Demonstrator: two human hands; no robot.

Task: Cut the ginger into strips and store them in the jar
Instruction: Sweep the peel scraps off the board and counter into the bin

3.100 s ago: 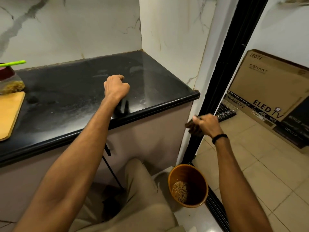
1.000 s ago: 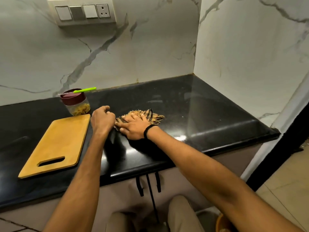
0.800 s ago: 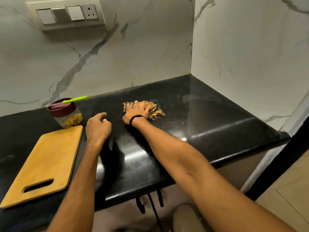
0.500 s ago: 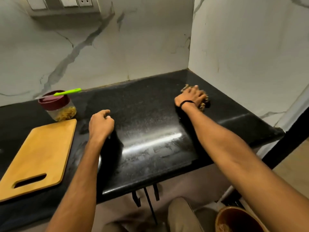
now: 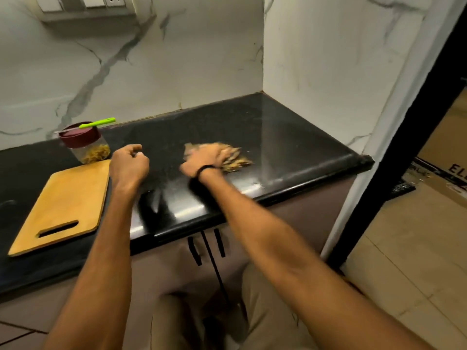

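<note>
Nearest, along the front edge of the black table (image 5: 298, 152), the cutting board (image 5: 63, 205) lies flat and bare. Just to its right the left hand (image 5: 129, 165) rests with its fingers curled into a fist, and nothing shows inside it. Further right, the right hand (image 5: 204, 159) lies on a frayed tan cloth (image 5: 236, 161). Its fingers look spread flat over the fabric, pressing it to the surface (motion blur softens them, so this is a reading, not a certainty). The job looks like cleanup.

Behind the board stands the jar (image 5: 86, 145), its maroon lid on, with the ginger strips (image 5: 98, 153) visible through the clear wall. A green-handled knife (image 5: 97, 123) lies across the lid, both ends overhanging, and that is the weak spot. A wide sweep of the cloth to the left, or a nudge from the fist, could rock the jar and send the knife sliding onto the table or off it. A sweep towards the front edge would probably just drop any crumbs on the floor.
</note>
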